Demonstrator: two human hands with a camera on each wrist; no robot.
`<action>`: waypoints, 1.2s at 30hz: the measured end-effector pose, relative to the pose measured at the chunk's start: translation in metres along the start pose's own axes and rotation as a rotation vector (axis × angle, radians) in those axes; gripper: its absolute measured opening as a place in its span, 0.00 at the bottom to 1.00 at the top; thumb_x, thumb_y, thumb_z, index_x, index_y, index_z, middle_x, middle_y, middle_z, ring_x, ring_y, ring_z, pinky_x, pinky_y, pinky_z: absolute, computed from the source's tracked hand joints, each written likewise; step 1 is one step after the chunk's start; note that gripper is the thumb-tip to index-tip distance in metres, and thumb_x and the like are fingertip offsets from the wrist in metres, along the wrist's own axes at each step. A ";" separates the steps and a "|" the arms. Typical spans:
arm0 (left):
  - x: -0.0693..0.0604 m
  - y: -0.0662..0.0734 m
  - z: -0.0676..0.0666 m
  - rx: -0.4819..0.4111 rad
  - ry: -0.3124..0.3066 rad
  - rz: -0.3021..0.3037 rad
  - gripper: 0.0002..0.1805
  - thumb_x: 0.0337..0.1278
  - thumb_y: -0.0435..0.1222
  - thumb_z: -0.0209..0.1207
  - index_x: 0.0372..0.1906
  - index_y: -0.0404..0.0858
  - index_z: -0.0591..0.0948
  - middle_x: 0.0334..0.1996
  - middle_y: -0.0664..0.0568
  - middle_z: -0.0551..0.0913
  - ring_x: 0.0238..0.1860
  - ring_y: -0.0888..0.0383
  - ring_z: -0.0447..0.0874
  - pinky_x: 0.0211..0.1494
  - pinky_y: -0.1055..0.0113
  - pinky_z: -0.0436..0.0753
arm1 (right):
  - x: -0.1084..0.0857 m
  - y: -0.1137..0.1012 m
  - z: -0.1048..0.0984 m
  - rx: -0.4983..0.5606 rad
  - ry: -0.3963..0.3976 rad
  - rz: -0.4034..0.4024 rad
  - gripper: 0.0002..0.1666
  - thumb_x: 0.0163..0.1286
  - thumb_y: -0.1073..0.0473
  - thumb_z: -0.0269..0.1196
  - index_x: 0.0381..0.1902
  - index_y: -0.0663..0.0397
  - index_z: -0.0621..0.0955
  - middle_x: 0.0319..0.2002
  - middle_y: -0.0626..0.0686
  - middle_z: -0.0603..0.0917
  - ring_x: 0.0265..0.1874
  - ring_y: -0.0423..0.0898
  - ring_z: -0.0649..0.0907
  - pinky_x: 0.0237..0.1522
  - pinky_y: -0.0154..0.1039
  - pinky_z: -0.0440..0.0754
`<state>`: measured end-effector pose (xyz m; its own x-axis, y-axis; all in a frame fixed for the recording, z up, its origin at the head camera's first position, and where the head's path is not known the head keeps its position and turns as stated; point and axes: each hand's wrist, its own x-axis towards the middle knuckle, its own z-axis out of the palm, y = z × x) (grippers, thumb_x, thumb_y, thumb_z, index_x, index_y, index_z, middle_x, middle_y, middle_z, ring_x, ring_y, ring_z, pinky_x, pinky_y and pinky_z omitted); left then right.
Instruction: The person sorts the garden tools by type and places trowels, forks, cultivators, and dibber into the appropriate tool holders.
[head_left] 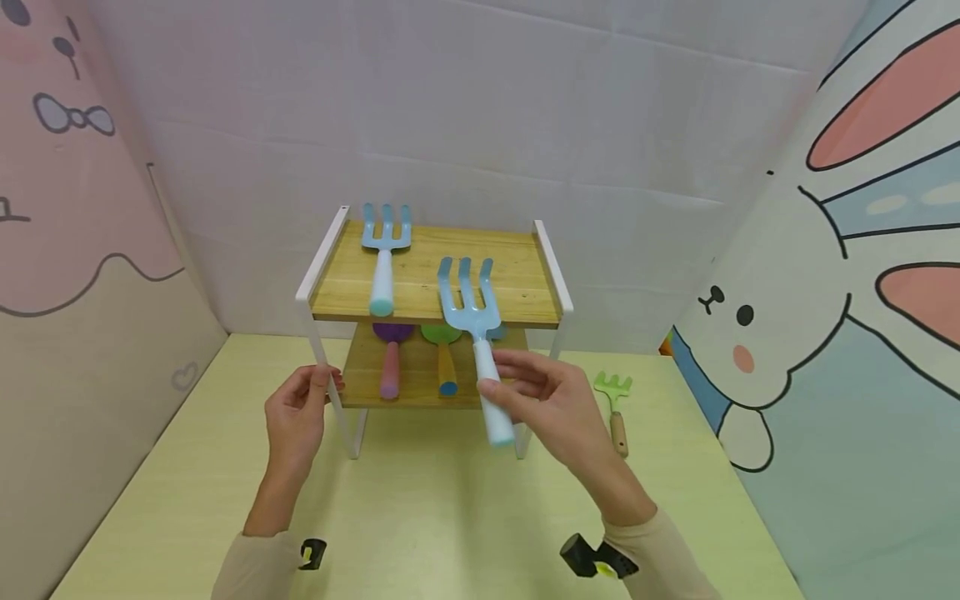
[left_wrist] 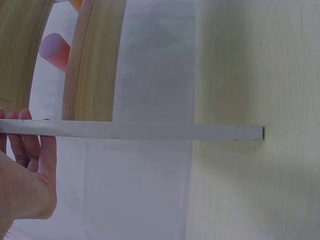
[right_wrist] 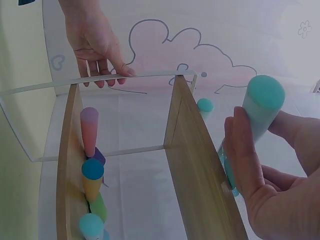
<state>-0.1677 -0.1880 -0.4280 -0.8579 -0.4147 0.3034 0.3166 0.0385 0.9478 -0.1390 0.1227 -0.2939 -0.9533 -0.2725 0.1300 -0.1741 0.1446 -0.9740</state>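
My right hand (head_left: 551, 404) grips the pale handle of a light blue garden hand fork (head_left: 471, 317), its three tines pointing away over the front of a two-tier shelf's upper board (head_left: 487, 242). On that board's left side lies a matching blue hand fork (head_left: 384, 258). With its fingers around the shelf's white left front leg (left_wrist: 150, 131), my left hand (head_left: 296, 412) holds the frame. The lower board (head_left: 360, 367) bears a purple tool with a pink handle (head_left: 390, 371) and a green one with an orange handle (head_left: 447, 371). Another handle (right_wrist: 92, 226) shows beside them in the right wrist view.
Right of the shelf, a green hand fork with a wooden handle (head_left: 618, 429) lies on the pale table (head_left: 420, 517). A white cloth (head_left: 480, 108) hangs behind the shelf. Printed panels stand at both sides, the right one with a rabbit (head_left: 757, 333).
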 end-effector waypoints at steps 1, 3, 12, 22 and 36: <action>0.000 0.000 0.000 0.002 0.000 0.000 0.15 0.77 0.35 0.56 0.42 0.23 0.82 0.32 0.55 0.87 0.35 0.64 0.87 0.43 0.75 0.87 | 0.002 -0.002 0.000 0.006 0.001 0.014 0.26 0.67 0.61 0.72 0.62 0.61 0.82 0.52 0.60 0.87 0.44 0.49 0.90 0.37 0.39 0.89; 0.000 0.000 0.000 0.002 -0.001 0.003 0.15 0.77 0.35 0.56 0.43 0.23 0.82 0.32 0.55 0.87 0.35 0.64 0.87 0.43 0.75 0.87 | 0.004 -0.006 0.001 0.006 0.006 0.037 0.26 0.67 0.59 0.73 0.62 0.58 0.82 0.53 0.58 0.87 0.45 0.49 0.90 0.37 0.38 0.89; -0.002 0.003 0.001 -0.030 -0.007 -0.004 0.16 0.77 0.34 0.56 0.43 0.21 0.81 0.32 0.54 0.87 0.35 0.64 0.87 0.44 0.75 0.86 | 0.018 -0.019 0.004 0.016 0.011 0.069 0.25 0.68 0.53 0.73 0.61 0.51 0.84 0.53 0.54 0.87 0.48 0.49 0.89 0.41 0.43 0.90; -0.002 0.000 0.001 -0.038 -0.009 0.022 0.15 0.77 0.33 0.55 0.42 0.21 0.82 0.32 0.54 0.87 0.36 0.62 0.87 0.44 0.75 0.86 | 0.036 -0.030 0.008 -0.008 0.019 0.068 0.23 0.67 0.48 0.73 0.58 0.47 0.85 0.49 0.52 0.88 0.46 0.49 0.88 0.43 0.44 0.89; -0.003 0.002 0.001 -0.026 -0.003 0.012 0.16 0.77 0.34 0.55 0.42 0.21 0.82 0.32 0.50 0.87 0.36 0.62 0.86 0.44 0.75 0.86 | 0.059 -0.040 0.010 -0.035 0.040 0.022 0.25 0.68 0.46 0.72 0.59 0.50 0.84 0.48 0.52 0.88 0.45 0.49 0.88 0.46 0.45 0.89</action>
<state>-0.1648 -0.1857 -0.4272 -0.8552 -0.4112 0.3155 0.3378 0.0195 0.9410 -0.1859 0.0914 -0.2494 -0.9661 -0.2304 0.1164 -0.1607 0.1840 -0.9697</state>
